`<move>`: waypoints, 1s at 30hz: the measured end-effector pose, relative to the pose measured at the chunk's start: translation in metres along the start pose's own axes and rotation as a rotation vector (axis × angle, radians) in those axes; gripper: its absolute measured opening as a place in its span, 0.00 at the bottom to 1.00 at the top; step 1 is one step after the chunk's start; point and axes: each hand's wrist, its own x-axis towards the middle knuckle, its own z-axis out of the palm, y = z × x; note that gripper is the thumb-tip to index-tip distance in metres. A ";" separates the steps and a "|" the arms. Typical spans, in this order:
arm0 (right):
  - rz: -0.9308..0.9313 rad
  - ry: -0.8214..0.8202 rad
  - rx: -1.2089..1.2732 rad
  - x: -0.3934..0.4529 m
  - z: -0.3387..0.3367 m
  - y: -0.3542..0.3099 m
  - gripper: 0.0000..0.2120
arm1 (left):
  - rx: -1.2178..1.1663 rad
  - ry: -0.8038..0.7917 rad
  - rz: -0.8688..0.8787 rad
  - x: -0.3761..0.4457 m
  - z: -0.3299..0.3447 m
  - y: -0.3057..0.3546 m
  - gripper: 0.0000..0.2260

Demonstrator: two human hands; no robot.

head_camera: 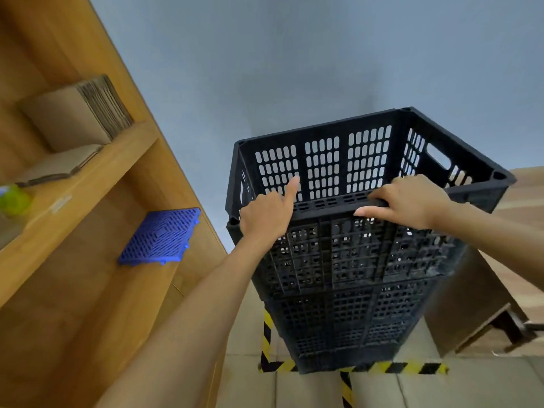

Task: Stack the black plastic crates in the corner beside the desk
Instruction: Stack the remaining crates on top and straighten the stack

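Observation:
A stack of black slotted plastic crates [347,304] stands on the floor against the grey wall, between a wooden shelf unit and a desk. The top crate [368,160] sits open and empty at chest height. My left hand [266,214] rests on the near rim at the left corner, index finger pointing up into the crate. My right hand [409,201] grips the near rim further right, fingers curled over the edge and thumb underneath.
A wooden shelf unit [97,178] fills the left side, holding a blue plastic grid tile [160,238], flattened cardboard [79,113] and a green object [13,200]. A desk [482,304] stands on the right. Yellow-black tape [391,368] marks the floor around the stack.

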 end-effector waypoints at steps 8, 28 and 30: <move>0.085 0.174 -0.124 -0.002 0.015 -0.004 0.37 | -0.045 0.077 0.131 -0.004 0.000 -0.002 0.30; 0.119 0.193 -0.167 0.041 0.033 0.045 0.42 | 0.170 0.099 0.324 0.048 0.027 0.011 0.30; 0.122 0.194 -0.159 0.051 0.034 0.051 0.41 | 0.181 0.115 0.349 0.059 0.027 0.012 0.31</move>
